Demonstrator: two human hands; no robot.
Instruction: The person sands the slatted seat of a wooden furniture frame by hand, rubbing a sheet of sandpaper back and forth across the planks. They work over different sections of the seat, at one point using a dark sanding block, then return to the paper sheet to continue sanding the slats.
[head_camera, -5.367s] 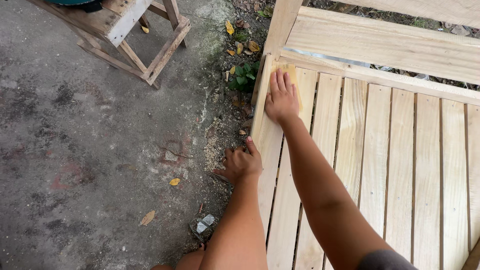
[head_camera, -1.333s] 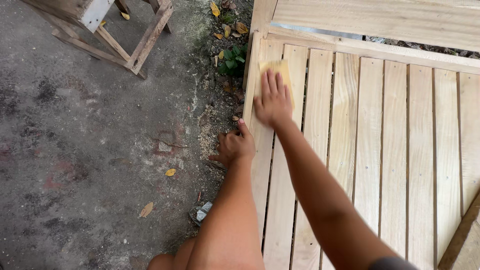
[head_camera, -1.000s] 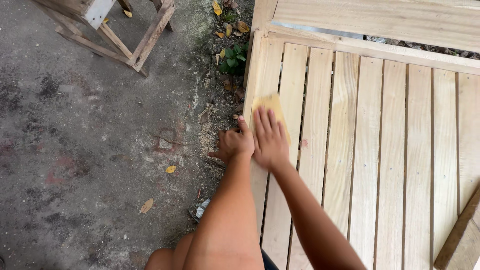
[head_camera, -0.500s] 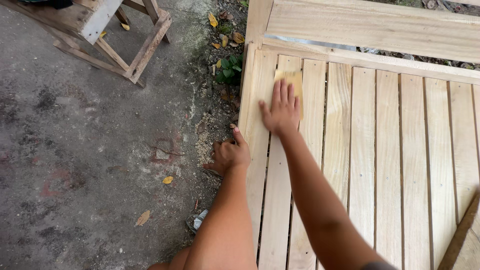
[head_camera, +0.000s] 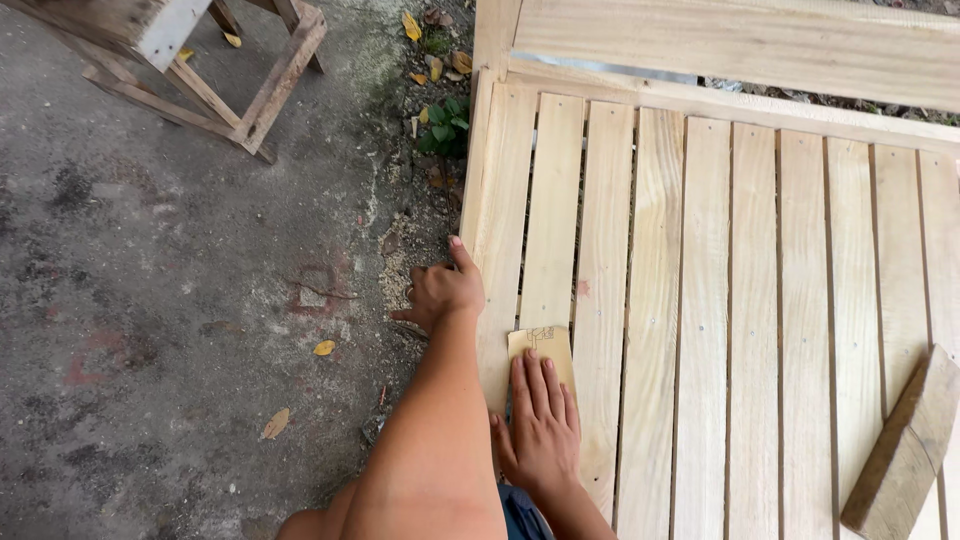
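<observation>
A slatted panel of pale wooden boards (head_camera: 700, 300) lies flat before me. My right hand (head_camera: 540, 430) presses flat, fingers together, on a tan sheet of sandpaper (head_camera: 540, 345) that lies on the second slat from the left, near me. My left hand (head_camera: 442, 292) grips the panel's left edge, thumb up on the outer board and fingers curled down its side.
A loose wooden block (head_camera: 905, 450) rests tilted on the slats at the lower right. A wooden stool frame (head_camera: 235, 85) stands on the concrete ground at the upper left. Dry leaves (head_camera: 323, 348) and a small green plant (head_camera: 445, 125) lie beside the panel's left edge.
My right hand has slid the sandpaper along the slat toward me, from the far end to the near part. The left hand stays on the panel's edge.
</observation>
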